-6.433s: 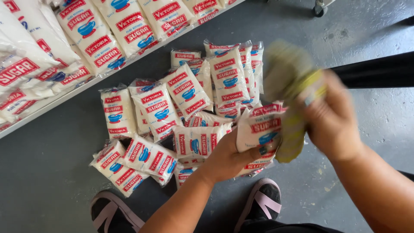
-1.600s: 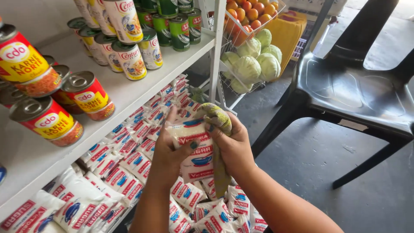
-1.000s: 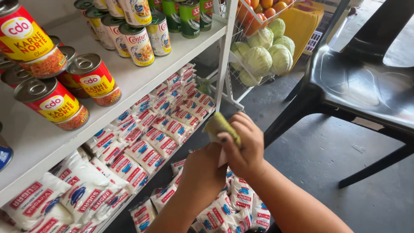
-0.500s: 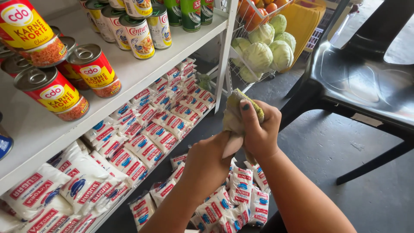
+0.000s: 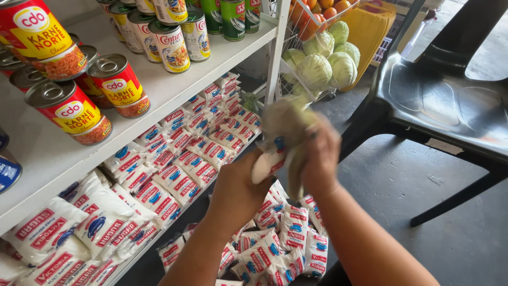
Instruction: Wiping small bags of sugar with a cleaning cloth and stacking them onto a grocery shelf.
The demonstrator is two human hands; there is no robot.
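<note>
Left hand (image 5: 241, 185): closed around the sugar packet (image 5: 267, 161), held above the floor pile (image 5: 286, 249).
Right hand (image 5: 317, 159): clenched on a yellowish cloth (image 5: 286, 119), draped over that packet.

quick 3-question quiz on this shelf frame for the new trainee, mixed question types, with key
1. True or false: the left hand holds a small white packet.
2. What does the right hand rub on that packet? A) a cloth B) a brush C) a sponge
3. What stands on the white shelf above the rows of packets?

Key:
1. True.
2. A, a yellowish cloth, blurred.
3. Cans, red ones on the left.
</note>
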